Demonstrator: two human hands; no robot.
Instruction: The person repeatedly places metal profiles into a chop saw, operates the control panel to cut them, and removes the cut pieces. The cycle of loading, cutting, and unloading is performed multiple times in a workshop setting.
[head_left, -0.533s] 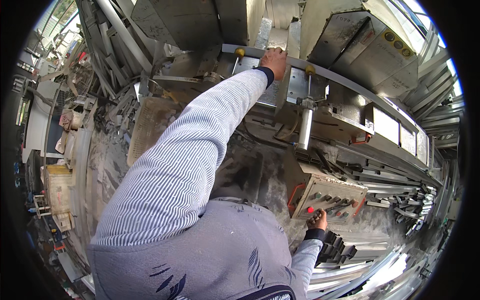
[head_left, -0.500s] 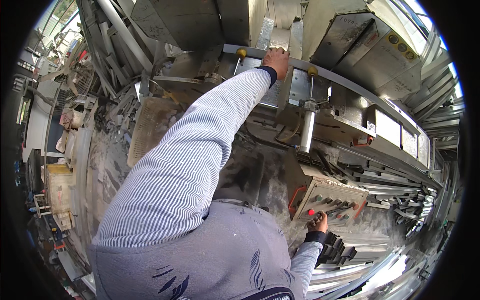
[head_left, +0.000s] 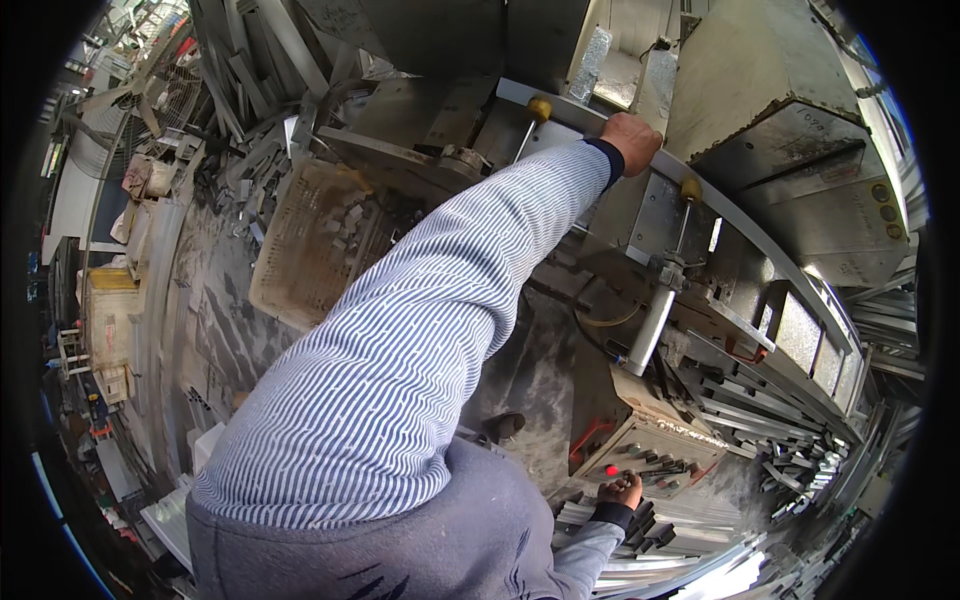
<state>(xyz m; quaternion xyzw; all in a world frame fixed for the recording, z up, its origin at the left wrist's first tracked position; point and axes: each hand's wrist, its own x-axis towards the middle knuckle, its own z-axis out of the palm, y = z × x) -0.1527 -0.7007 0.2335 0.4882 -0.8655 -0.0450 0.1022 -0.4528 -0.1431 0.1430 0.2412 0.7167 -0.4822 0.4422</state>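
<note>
My left arm stretches across to a long pale metal profile (head_left: pixel 735 196) lying along the saw machine's bed. My left hand (head_left: pixel 630 140) is closed over it, between two yellow-tipped clamp rods, the left one (head_left: pixel 540 108) and the right one (head_left: pixel 691 189). Low on the right, my right hand (head_left: pixel 621 490) is held with curled fingers at the lower left of a control box (head_left: pixel 655 450), close to a lit red button (head_left: pixel 612 470). Whether those fingers touch the panel or hold anything is too dark to tell.
Two large metal housings, one on the right (head_left: pixel 780 170), stand behind the profile. A pneumatic cylinder (head_left: pixel 652 330) juts toward me. Left of my arm sits a plastic crate (head_left: pixel 285 250) with metal offcuts. Stacked metal profiles (head_left: pixel 760 420) lie at right, and a fan (head_left: pixel 150 115) stands far left.
The view has turned, so the machine and my left hand appear farther right. My left hand keeps its place between the clamps. My right hand sits slightly lower against the control box.
</note>
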